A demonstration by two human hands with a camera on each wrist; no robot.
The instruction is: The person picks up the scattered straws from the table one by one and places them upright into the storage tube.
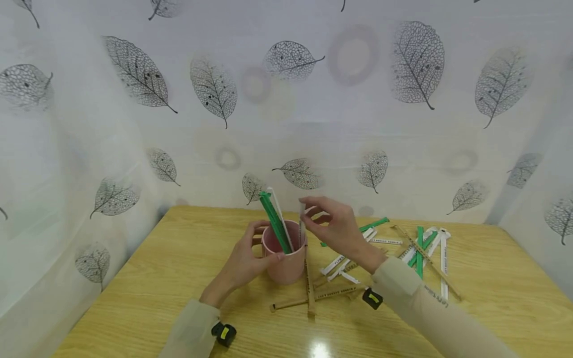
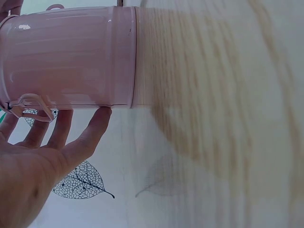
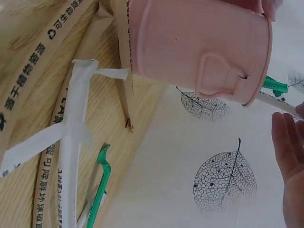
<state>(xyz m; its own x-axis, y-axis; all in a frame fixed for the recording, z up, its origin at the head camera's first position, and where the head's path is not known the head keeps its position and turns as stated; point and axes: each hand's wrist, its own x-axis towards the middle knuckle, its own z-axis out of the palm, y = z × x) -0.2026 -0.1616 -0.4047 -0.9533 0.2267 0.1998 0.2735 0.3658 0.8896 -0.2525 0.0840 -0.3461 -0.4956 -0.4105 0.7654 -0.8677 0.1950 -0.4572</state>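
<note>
Straws in paper wrappers [image 1: 335,294] lie crisscrossed on the tabletop [image 1: 201,238], mostly to the right of a pink cup [image 1: 286,272] that stands upright before the person. The hands are busy on separate things: the left hand [image 1: 241,261] grips the cup, thumb at the near rim and fingers round its side, while the right hand [image 1: 335,226] pinches a pale wrapped straw [image 1: 302,236] near its top, the lower end already inside the cup's right edge. From where I stand, that left grip looks sound; I'd hold it firm so the cup can't tip. I'd lower the straw nearly vertical, letting go only once its foot meets the bottom, clear of the green straw [image 1: 276,223] and white straw [image 1: 278,209] leaning left inside. I'd also mind the brown straw [image 1: 308,279] just beside the cup.
</note>
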